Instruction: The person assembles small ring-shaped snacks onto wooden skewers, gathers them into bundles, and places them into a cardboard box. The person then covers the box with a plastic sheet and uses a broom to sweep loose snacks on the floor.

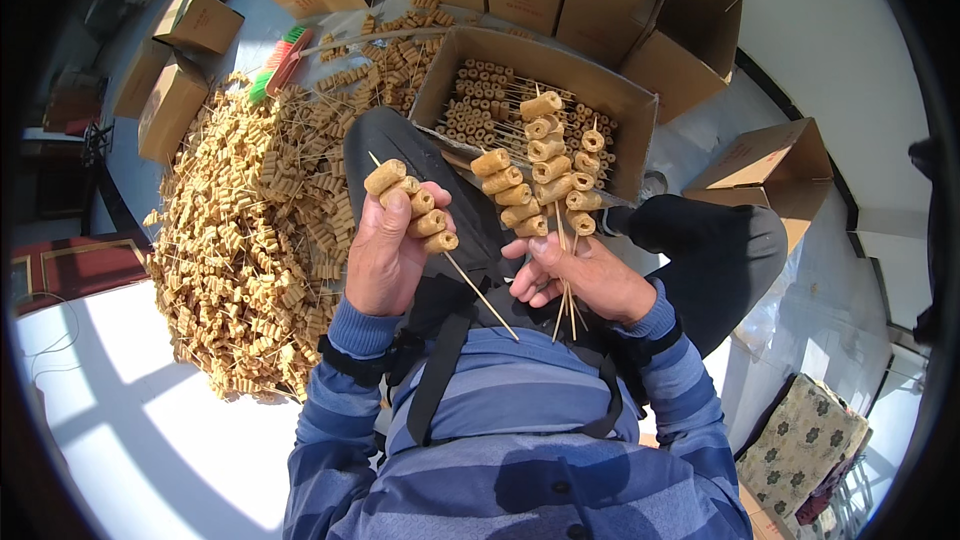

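My left hand (388, 248) grips a skewer of tan, hollow roll-shaped pieces (411, 206); its bare stick end slants down toward my lap. In my right hand (580, 273) is a bunch of several such skewers (545, 175), held by their sticks, which cross and stick out below the fingers. The rolls of the bunch fan out above that hand. Just beyond the bunch stands an open cardboard box (640, 130) holding many filled skewers (485, 105) laid in rows, partly hidden by the bunch.
A large heap of loose skewered rolls (250, 260) spreads on the floor at my left. A red and green broom (280, 65) lies at its far edge. Cardboard boxes (195, 20) stand far left, along the back and at right (765, 175). A flowered cloth item (800, 440) sits lower right.
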`<state>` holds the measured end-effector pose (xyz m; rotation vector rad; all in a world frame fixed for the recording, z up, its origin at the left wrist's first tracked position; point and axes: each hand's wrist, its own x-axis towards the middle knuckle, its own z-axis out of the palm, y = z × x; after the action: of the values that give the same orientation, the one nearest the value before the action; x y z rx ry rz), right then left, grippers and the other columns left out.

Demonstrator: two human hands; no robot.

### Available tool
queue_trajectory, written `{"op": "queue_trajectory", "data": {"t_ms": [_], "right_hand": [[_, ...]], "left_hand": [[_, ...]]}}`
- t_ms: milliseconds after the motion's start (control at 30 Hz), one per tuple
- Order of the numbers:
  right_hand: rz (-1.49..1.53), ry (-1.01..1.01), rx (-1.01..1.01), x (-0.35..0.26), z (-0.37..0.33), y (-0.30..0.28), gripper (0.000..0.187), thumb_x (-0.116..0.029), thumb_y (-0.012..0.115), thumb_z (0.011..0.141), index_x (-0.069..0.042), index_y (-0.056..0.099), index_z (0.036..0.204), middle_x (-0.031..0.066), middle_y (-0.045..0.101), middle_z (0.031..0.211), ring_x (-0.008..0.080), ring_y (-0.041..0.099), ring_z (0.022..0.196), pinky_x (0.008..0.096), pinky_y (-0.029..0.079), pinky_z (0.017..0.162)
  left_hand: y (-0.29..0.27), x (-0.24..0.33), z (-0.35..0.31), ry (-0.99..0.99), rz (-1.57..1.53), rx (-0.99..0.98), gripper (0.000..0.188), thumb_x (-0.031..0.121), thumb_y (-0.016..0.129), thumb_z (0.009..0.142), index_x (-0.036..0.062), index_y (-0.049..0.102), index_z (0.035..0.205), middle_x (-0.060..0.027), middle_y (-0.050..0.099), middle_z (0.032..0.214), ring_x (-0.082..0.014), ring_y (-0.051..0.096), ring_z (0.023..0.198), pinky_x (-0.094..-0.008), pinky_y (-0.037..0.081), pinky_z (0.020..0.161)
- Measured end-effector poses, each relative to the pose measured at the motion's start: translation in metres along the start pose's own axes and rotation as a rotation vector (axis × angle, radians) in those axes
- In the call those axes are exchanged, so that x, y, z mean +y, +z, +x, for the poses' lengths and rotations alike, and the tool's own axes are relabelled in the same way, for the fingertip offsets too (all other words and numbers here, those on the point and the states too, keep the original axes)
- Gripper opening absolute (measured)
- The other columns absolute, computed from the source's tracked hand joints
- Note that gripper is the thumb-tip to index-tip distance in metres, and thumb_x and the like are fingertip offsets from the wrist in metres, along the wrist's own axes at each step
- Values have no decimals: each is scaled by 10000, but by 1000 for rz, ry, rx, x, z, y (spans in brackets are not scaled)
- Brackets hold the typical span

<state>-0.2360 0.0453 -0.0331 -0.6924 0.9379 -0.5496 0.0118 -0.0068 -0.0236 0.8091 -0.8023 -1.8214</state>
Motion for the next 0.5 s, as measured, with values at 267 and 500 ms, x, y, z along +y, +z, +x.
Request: {"op": "queue_trajectory", "data": {"t_ms": [267, 500], "right_hand": [[31, 51, -106, -6, 7, 13, 522, -466, 440, 1066, 2, 543, 1273, 132, 704, 846, 144, 672, 702, 239, 552, 575], [-53, 131, -132, -7, 16, 17, 515, -465, 400, 1079, 4, 552, 1228, 110, 697, 819, 122, 643, 635, 223, 528, 536]], "left_hand": [[33, -28, -1, -68, -188, -70, 547, 336, 432, 1081, 53, 251, 1513, -173, 422, 1479, -317, 470, 1349, -482, 397, 1112], [30, -21, 3, -71, -141, -60, 578, 289, 445, 1080, 110, 147, 1543, -142, 409, 1465, -305, 441, 1376, -492, 415, 1098]]}}
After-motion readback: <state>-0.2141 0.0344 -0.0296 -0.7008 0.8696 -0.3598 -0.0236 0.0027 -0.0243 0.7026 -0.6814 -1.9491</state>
